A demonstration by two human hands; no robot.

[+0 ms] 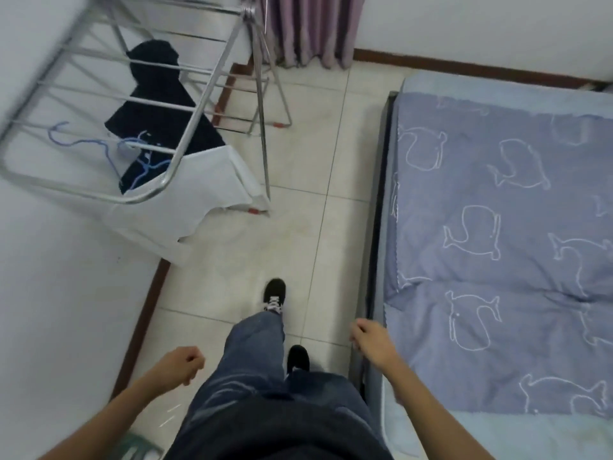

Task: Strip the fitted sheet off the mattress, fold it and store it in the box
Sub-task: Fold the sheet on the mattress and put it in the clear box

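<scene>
The mattress (381, 260) fills the right side, with a pale blue cover showing at its near end (497, 436) and far end. A blue-grey cloth with white whale outlines (497, 200) lies spread on top, creased across the middle. My right hand (368, 340) hangs beside the mattress's left edge, fingers loosely curled, holding nothing. Over the floor tiles near the left wall, my left hand (185, 363) is also loosely curled and holds nothing. My legs and black shoes (274, 293) are mid-step in the aisle.
A metal drying rack (185, 137) stands at the upper left with a dark garment (159, 114), a white cloth (199, 200) and a blue hanger (99, 147). Purple curtains (315, 28) hang at the back. A tiled aisle (298, 207) runs between the white wall (49, 293) and the bed.
</scene>
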